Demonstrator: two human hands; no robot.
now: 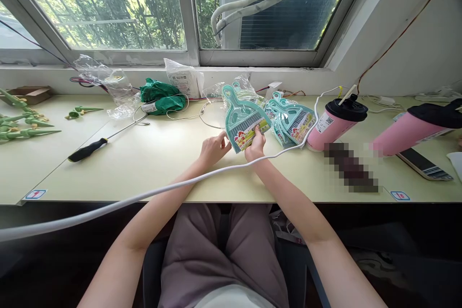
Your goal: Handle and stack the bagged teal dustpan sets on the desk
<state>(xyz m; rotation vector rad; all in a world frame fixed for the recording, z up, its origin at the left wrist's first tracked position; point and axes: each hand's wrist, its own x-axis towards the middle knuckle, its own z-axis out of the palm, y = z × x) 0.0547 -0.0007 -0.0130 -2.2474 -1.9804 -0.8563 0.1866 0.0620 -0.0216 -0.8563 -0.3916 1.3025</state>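
Glossy teal plastic dustpan set (244,120) with paper label; matt, smooth table (155,163).
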